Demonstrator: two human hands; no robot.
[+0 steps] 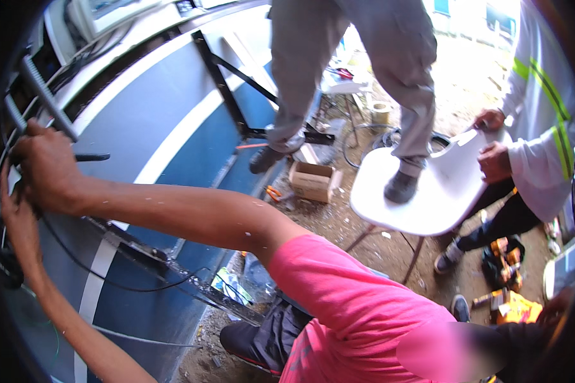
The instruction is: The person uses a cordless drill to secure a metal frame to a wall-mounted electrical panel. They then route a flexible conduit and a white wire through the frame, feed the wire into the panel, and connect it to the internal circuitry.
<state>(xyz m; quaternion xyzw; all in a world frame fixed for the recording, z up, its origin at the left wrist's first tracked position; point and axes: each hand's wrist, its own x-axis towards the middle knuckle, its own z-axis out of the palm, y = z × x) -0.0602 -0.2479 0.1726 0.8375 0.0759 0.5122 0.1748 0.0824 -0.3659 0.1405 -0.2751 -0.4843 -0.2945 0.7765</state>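
A blue and white wall panel (172, 115) is seen just behind the fingers, black cables (76, 265) are gripped by the closed right hand (45, 169), and the left hand (16, 217), below it, cannot be judged.

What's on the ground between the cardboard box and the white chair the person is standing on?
Mostly bare dirt in the head view. Between the cardboard box and the white chair lie only small bits of debris, too small to tell apart.
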